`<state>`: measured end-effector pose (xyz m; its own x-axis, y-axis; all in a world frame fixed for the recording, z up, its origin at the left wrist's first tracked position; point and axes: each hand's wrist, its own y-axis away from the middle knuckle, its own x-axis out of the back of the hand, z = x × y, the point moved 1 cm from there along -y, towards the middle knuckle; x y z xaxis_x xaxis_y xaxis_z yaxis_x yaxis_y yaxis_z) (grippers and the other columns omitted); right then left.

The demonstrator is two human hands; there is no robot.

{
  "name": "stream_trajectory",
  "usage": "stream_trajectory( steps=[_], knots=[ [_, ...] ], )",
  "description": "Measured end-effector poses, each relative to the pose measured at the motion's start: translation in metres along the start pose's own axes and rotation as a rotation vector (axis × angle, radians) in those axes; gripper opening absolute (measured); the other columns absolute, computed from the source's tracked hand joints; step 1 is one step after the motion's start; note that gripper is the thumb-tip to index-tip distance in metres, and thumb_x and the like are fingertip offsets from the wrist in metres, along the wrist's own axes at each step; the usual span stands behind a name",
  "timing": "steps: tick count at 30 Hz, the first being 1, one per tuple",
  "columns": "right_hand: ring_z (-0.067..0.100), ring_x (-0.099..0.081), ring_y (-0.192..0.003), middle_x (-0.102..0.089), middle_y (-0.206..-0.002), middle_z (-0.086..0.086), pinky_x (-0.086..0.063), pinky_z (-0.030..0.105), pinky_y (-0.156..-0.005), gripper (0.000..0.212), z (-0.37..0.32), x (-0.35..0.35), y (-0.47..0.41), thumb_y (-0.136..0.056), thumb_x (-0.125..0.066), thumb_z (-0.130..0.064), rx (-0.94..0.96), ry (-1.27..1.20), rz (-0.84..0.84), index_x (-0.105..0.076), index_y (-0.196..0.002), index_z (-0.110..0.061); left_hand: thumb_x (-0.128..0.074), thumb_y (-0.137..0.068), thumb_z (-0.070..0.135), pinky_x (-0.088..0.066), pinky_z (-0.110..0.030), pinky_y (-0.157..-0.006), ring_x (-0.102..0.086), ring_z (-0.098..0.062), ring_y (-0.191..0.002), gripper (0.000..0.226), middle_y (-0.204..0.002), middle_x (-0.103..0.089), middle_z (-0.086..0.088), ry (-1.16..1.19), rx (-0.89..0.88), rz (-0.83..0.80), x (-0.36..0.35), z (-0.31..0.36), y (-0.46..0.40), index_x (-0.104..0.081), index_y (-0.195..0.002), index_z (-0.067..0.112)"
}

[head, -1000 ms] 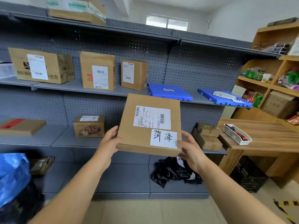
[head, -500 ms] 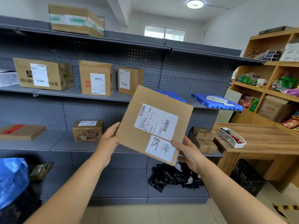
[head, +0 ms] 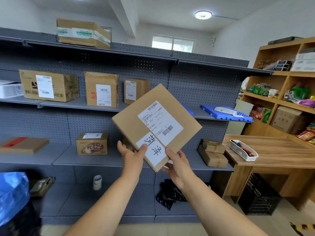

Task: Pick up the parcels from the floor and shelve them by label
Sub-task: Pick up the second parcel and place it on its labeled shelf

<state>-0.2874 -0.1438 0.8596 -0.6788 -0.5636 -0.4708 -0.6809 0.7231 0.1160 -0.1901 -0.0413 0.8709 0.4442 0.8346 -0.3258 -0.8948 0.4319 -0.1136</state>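
Note:
I hold a flat brown cardboard parcel point(head: 134, 121) in front of the grey metal shelving point(head: 119, 108). It is turned like a diamond, one corner pointing down. It carries a printed shipping label and a white handwritten label near the lower corner. My left hand point(head: 131, 155) grips its lower left edge, thumb on the handwritten label. My right hand point(head: 177, 165) supports the lower right edge from below, thumb on the face. Three upright labelled boxes point(head: 101, 89) stand on the shelf behind the parcel.
A small printed box point(head: 92, 143) and a flat box point(head: 23, 144) lie on the lower shelf, two stacked parcels point(head: 213, 153) at its right end. Blue plastic trays point(head: 226, 113), a tape roll point(head: 97, 182), a black bag point(head: 170, 193), a blue bag point(head: 12, 195) and a wooden desk point(head: 276, 154) surround me.
The parcel has rotated clockwise from nearly square to a diamond and risen toward the middle shelf. My left hand slid from the left edge down to the lower corner. The view tilted up.

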Motion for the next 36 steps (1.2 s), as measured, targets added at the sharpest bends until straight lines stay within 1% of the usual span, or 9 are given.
stream_trajectory(
  steps=[3, 5, 9, 12, 15, 18, 24, 31, 36],
  knots=[
    [0.040, -0.062, -0.110, -0.069, -0.113, 0.015, -0.049, 0.062, -0.090, 0.050, 0.007, -0.006, 0.000, -0.086, -0.065, -0.019, -0.003, -0.052, -0.001, -0.044, -0.131, -0.017, -0.067, -0.082, 0.009, -0.038, -0.043, -0.106, -0.046, -0.016, -0.119, 0.095, -0.136, -0.039, 0.003, 0.023, 0.043, -0.081, -0.004, -0.007, 0.008, 0.001, -0.147, 0.024],
    [0.037, -0.064, -0.106, -0.069, -0.113, 0.013, -0.050, 0.061, -0.088, 0.048, 0.008, -0.007, 0.001, -0.087, -0.065, -0.022, -0.001, -0.050, 0.004, -0.045, -0.130, -0.018, -0.070, -0.080, 0.010, -0.041, -0.052, -0.103, -0.050, -0.019, -0.121, 0.097, -0.134, -0.046, 0.003, 0.011, 0.072, -0.107, -0.001, -0.012, 0.008, -0.003, -0.147, 0.030],
    [0.028, -0.062, -0.109, -0.068, -0.109, 0.002, -0.046, 0.056, -0.095, 0.058, 0.003, -0.006, 0.003, -0.085, -0.066, -0.026, 0.023, 0.080, 0.042, -0.037, -0.135, -0.023, -0.070, -0.079, 0.008, -0.041, -0.056, -0.101, -0.053, -0.022, -0.120, 0.093, -0.130, -0.052, 0.003, 0.024, 0.092, -0.127, 0.006, -0.008, 0.002, -0.010, -0.144, 0.034],
    [0.025, -0.049, -0.119, -0.053, -0.130, 0.001, -0.037, 0.053, -0.105, 0.084, -0.013, 0.006, 0.001, -0.082, -0.070, -0.024, 0.131, 0.174, 0.188, -0.016, -0.145, -0.027, -0.067, -0.080, 0.002, -0.040, -0.051, -0.104, -0.050, -0.017, -0.118, 0.090, -0.130, -0.047, 0.006, 0.014, 0.056, -0.152, 0.013, 0.001, -0.006, -0.012, -0.145, 0.029],
    [0.025, -0.033, -0.136, -0.028, -0.153, 0.008, -0.026, 0.046, -0.115, 0.105, -0.032, 0.023, -0.002, -0.076, -0.075, -0.024, 0.290, 0.360, 0.347, -0.001, -0.149, -0.020, -0.065, -0.081, -0.002, -0.039, -0.038, -0.101, -0.044, -0.013, -0.113, 0.086, -0.126, -0.043, 0.004, -0.012, 0.037, -0.191, 0.021, 0.006, -0.013, -0.014, -0.145, 0.024],
    [0.024, -0.016, -0.145, -0.009, -0.159, 0.008, -0.018, 0.044, -0.118, 0.111, -0.046, 0.034, 0.003, -0.074, -0.077, -0.022, 0.422, 0.534, 0.414, 0.005, -0.150, -0.018, -0.063, -0.081, -0.005, -0.039, -0.032, -0.092, -0.044, -0.015, -0.116, 0.083, -0.137, -0.042, -0.001, -0.026, 0.041, -0.239, 0.029, 0.006, -0.022, -0.017, -0.145, 0.023],
    [0.021, -0.036, -0.134, -0.038, -0.146, 0.004, -0.033, 0.033, -0.108, 0.082, -0.044, 0.041, 0.014, -0.081, -0.069, -0.015, 0.462, 0.647, 0.331, -0.021, -0.148, -0.021, -0.058, -0.083, -0.006, -0.048, -0.029, -0.081, -0.050, -0.022, -0.121, 0.076, -0.141, -0.047, -0.006, -0.035, 0.068, -0.373, 0.029, -0.002, -0.031, -0.022, -0.143, 0.023],
    [0.017, -0.049, -0.119, -0.053, -0.125, -0.003, -0.042, 0.043, -0.106, 0.065, -0.030, 0.064, 0.031, -0.077, -0.071, -0.011, 0.461, 0.665, 0.473, -0.041, -0.133, -0.023, -0.055, -0.087, -0.002, -0.041, -0.041, -0.104, -0.052, -0.015, -0.120, 0.062, -0.133, -0.054, 0.003, -0.077, 0.059, -0.453, 0.010, -0.029, -0.034, -0.036, -0.139, 0.026],
    [0.012, -0.050, -0.114, -0.052, -0.118, -0.010, -0.043, 0.039, -0.103, 0.059, -0.021, 0.097, 0.055, -0.075, -0.070, -0.014, 0.463, 0.677, 0.621, -0.042, -0.123, -0.036, -0.056, -0.088, 0.004, -0.043, -0.036, -0.100, -0.052, -0.019, -0.121, 0.062, -0.137, -0.051, 0.001, -0.113, 0.112, -0.531, -0.024, -0.059, -0.022, -0.036, -0.140, 0.030]
  ],
)
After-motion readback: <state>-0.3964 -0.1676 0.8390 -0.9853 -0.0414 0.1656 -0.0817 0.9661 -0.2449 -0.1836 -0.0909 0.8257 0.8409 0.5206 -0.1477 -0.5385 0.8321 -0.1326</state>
